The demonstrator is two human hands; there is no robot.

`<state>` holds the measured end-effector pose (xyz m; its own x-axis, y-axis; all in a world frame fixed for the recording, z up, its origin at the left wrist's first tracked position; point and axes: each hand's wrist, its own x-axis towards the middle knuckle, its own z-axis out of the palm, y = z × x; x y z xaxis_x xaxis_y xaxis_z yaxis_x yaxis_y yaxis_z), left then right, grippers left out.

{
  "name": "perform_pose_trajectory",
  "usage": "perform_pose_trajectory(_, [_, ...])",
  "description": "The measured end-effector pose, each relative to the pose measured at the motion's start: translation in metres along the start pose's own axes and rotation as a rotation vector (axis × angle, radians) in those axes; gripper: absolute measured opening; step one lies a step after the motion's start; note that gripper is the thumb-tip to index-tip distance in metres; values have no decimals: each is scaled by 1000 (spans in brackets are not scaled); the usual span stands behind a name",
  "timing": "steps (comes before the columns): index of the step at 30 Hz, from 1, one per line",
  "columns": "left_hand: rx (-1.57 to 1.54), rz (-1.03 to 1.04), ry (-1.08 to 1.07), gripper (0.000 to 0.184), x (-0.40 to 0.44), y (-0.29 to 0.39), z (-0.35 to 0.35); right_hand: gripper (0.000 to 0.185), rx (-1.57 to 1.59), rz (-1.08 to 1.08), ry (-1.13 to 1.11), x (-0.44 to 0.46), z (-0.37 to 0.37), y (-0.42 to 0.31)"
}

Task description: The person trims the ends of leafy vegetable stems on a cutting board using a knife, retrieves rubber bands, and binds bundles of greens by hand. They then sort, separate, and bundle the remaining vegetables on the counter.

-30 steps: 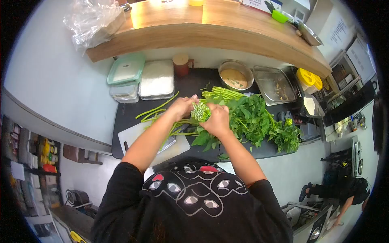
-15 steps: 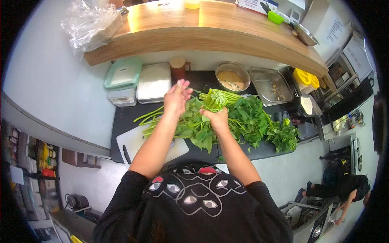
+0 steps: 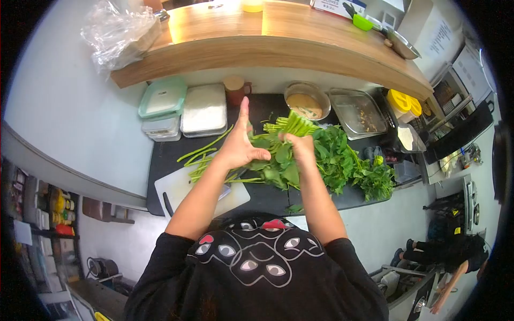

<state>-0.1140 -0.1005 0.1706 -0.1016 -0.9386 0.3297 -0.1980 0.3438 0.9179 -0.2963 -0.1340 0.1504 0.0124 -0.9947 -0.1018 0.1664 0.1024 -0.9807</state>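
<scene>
Bunched green stems (image 3: 300, 125) have shifted right since the previous frame, now just right of centre; I note the right hand (image 3: 300, 145) clenched around them. Left hand (image 3: 238, 145) is released, thumb spread wide, left of centre; whether it touches the leaves (image 3: 279, 167) I cannot tell. Cutting board (image 3: 234, 201): below, left of centre.

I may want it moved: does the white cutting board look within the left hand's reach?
Probably yes: the left hand is open nearby and the white cutting board is partly bare, though green stems overlie some.
</scene>
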Motion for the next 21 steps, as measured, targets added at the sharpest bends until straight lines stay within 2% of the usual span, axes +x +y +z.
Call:
perform_pose_trajectory(1, [-48, -107, 32, 123, 1, 0, -1, 18, -15, -83, 49, 2, -4, 0])
perform_pose_trajectory(2, [-99, -217, 65, 120, 1, 0, 0, 19, -85, -49, 81, 7, -6, -1])
perform_pose_trajectory(3, [-147, -258, 100, 107, 5, -19, 4, 20, -161, 1, 116, 11, -9, 1])
perform_pose_trajectory(4, [-100, -246, 109, 83, 9, -40, 10, 21, -239, 56, 155, 11, -13, 5])
perform_pose_trajectory(5, [-164, -267, 101, 71, 7, -59, 15, 25, -151, 4, 97, 25, -21, 29])
perform_pose_trajectory(6, [-227, -278, 96, 59, 11, -73, 18, 27, -213, 29, 103, 29, -22, 36])
perform_pose_trajectory(8, [-219, -428, 101, 43, 4, -85, 20, 31, -331, 79, 141, 29, -26, 46])
perform_pose_trajectory(10, [-206, -518, 173, 37, -3, -110, 20, 31, -374, 41, 175, 29, -33, 68])
perform_pose_trajectory(12, [-167, -486, 176, 33, -15, -127, 9, 34, -340, 38, 183, 15, -45, 75])
perform_pose_trajectory(14, [-181, -591, 206, 31, -26, -117, -2, 39, -322, 57, 147, -3, -57, 65])
perform_pose_trajectory(15, [-166, -601, 197, 30, -31, -122, -7, 36, -374, 87, 159, -3, -69, 73])
perform_pose_trajectory(16, [-153, -609, 188, 29, -37, -128, -12, 32, -324, 54, 166, -20, -68, 48])
perform_pose_trajectory(18, [-132, -607, 158, 26, -47, -134, -16, 28, -303, -2, 163, -30, -85, 47])
perform_pose_trajectory(21, [-101, -622, 135, 21, -66, -129, -19, 28, -359, 17, 137, -47, -105, 33])
